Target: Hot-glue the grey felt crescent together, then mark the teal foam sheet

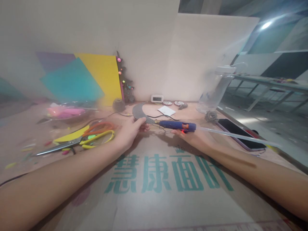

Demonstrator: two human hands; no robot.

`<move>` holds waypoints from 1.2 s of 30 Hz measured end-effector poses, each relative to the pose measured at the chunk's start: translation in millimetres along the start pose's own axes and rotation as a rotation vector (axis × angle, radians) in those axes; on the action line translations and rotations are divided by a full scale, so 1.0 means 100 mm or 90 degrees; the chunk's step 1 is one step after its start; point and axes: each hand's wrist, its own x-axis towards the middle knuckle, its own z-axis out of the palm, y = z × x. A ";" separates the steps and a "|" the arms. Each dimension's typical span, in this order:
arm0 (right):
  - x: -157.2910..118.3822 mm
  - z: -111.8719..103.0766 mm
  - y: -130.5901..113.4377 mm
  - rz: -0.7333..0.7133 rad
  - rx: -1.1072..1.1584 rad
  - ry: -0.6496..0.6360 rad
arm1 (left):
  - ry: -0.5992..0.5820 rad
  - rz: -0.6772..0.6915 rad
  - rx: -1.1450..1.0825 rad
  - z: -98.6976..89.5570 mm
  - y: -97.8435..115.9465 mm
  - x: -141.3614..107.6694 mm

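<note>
My left hand pinches the lower end of a grey crescent-shaped piece, its curve rising above the fingers. In my right hand is a blue glue gun, lying sideways with its nozzle pointing left. The nozzle meets or nearly meets the crescent's lower tip; I cannot tell which. A red light glows at the gun's underside. A long clear glue stick sticks out of its back end to the right. The right fingers are partly hidden below the gun.
Scissors with yellow and orange handles lie at left among scraps. Behind are coloured sheets, a ball of grey yarn and a small digital clock. A clear plastic bottle and a phone are at right. A printed sheet covers the front.
</note>
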 end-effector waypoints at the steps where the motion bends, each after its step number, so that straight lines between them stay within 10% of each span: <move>1: 0.00 0.00 0.00 0.000 -0.001 -0.006 | 0.001 0.001 -0.001 0.00 0.00 0.00; 36: 0.05 0.02 0.02 0.017 -0.091 0.012 | 0.003 -0.007 -0.010 0.02 0.02 -0.02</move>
